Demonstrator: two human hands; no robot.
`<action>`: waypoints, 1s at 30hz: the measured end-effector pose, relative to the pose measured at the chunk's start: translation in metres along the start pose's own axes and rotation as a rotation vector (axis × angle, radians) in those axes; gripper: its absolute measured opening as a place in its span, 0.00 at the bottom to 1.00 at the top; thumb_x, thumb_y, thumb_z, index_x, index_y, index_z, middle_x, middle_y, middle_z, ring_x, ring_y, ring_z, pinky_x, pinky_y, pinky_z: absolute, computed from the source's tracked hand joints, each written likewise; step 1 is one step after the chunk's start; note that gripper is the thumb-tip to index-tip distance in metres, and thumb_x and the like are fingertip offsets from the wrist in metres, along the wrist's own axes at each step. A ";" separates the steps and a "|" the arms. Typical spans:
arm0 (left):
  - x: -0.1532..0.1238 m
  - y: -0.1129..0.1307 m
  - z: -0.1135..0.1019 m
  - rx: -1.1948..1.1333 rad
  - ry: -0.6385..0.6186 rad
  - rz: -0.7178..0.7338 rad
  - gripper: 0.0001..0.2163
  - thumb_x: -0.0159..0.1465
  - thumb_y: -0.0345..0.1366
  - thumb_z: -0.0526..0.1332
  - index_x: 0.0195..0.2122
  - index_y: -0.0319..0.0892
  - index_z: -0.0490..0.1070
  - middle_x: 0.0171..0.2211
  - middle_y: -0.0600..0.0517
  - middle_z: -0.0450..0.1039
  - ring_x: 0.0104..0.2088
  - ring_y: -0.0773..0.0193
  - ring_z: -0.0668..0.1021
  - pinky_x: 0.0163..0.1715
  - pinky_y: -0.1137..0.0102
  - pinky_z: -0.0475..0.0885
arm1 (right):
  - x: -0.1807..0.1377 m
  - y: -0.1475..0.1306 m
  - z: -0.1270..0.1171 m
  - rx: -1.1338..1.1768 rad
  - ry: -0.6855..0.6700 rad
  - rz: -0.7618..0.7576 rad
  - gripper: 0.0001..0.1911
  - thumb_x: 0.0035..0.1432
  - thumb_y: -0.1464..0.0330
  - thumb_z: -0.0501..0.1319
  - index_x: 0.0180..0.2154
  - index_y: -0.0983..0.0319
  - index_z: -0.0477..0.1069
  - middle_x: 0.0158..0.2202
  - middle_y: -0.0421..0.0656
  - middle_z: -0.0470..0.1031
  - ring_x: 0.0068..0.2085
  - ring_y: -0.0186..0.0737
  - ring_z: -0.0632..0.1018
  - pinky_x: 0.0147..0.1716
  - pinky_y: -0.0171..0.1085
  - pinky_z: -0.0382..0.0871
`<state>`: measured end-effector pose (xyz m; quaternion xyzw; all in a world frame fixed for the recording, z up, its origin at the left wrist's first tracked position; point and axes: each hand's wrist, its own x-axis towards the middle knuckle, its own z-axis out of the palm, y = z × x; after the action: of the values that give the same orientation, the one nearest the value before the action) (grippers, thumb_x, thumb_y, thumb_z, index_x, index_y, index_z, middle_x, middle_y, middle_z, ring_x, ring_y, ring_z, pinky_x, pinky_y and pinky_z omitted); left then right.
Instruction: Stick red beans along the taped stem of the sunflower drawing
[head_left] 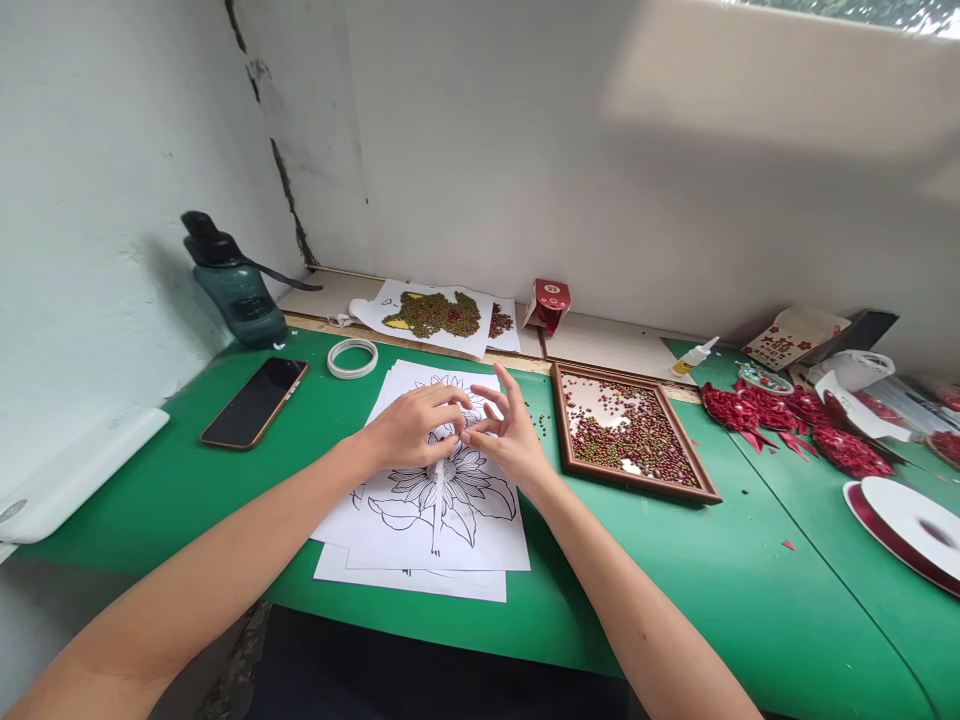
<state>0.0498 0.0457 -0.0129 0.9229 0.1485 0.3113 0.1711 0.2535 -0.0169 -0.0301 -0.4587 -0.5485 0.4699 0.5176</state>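
Note:
A narrow white strip of tape hangs down over a sheet of paper printed with a line-drawn sunflower. My left hand pinches the strip near its upper end. Close against it, my right hand has thumb and index finger pressed together at that same end, its other fingers raised and spread. The fingertips hide the top of the strip and part of the drawing. More sheets lie stacked beneath this one.
Left of the papers are a tape roll, a phone and a water bottle. To the right lie a wooden frame holding loose beans, a glue bottle, red ribbon flowers and a ribbon spool. A bean picture rests behind.

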 end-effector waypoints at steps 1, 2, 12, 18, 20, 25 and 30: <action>0.000 0.000 0.000 -0.001 0.002 0.001 0.02 0.66 0.30 0.62 0.37 0.44 0.72 0.50 0.47 0.75 0.49 0.55 0.78 0.46 0.59 0.75 | 0.000 0.000 0.000 0.003 -0.001 -0.001 0.58 0.49 0.67 0.76 0.71 0.37 0.46 0.64 0.45 0.65 0.34 0.35 0.83 0.73 0.64 0.42; 0.000 0.000 0.000 -0.001 0.005 0.003 0.02 0.66 0.30 0.62 0.37 0.44 0.72 0.50 0.47 0.75 0.49 0.55 0.78 0.46 0.59 0.75 | 0.000 0.000 -0.001 0.003 -0.002 -0.001 0.58 0.50 0.67 0.76 0.71 0.37 0.46 0.64 0.46 0.65 0.34 0.35 0.83 0.73 0.64 0.43; 0.000 -0.003 0.000 0.009 0.049 0.050 0.02 0.69 0.32 0.62 0.37 0.44 0.72 0.48 0.47 0.76 0.47 0.58 0.79 0.44 0.62 0.75 | 0.001 0.004 -0.002 -0.013 0.016 -0.019 0.57 0.50 0.67 0.76 0.71 0.38 0.46 0.64 0.46 0.66 0.33 0.34 0.84 0.72 0.64 0.45; -0.001 -0.004 0.001 0.022 0.044 0.048 0.03 0.68 0.30 0.62 0.37 0.44 0.72 0.48 0.48 0.76 0.46 0.58 0.78 0.43 0.62 0.75 | 0.000 0.005 -0.003 0.024 0.018 -0.011 0.58 0.49 0.66 0.77 0.71 0.38 0.47 0.64 0.46 0.67 0.33 0.33 0.84 0.73 0.63 0.46; 0.000 -0.003 0.001 0.024 0.042 0.044 0.03 0.67 0.30 0.61 0.37 0.44 0.72 0.47 0.48 0.77 0.46 0.58 0.78 0.43 0.62 0.75 | 0.000 0.005 -0.003 0.037 0.019 -0.010 0.58 0.49 0.65 0.77 0.71 0.38 0.47 0.63 0.45 0.67 0.33 0.34 0.84 0.72 0.63 0.46; 0.000 -0.001 0.000 0.006 0.046 0.025 0.03 0.67 0.29 0.61 0.38 0.44 0.72 0.48 0.48 0.76 0.47 0.57 0.78 0.44 0.62 0.75 | 0.001 0.004 -0.003 0.069 0.020 -0.014 0.57 0.49 0.65 0.77 0.71 0.38 0.48 0.63 0.45 0.67 0.35 0.35 0.85 0.73 0.62 0.45; 0.000 -0.001 -0.001 0.008 0.029 0.021 0.05 0.66 0.29 0.62 0.40 0.45 0.73 0.48 0.49 0.76 0.48 0.57 0.78 0.44 0.62 0.75 | 0.001 0.004 -0.002 0.068 0.011 -0.016 0.57 0.49 0.63 0.78 0.71 0.38 0.48 0.64 0.46 0.67 0.36 0.35 0.85 0.73 0.62 0.45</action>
<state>0.0486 0.0468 -0.0127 0.9205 0.1423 0.3260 0.1619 0.2558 -0.0151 -0.0342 -0.4389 -0.5331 0.4818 0.5395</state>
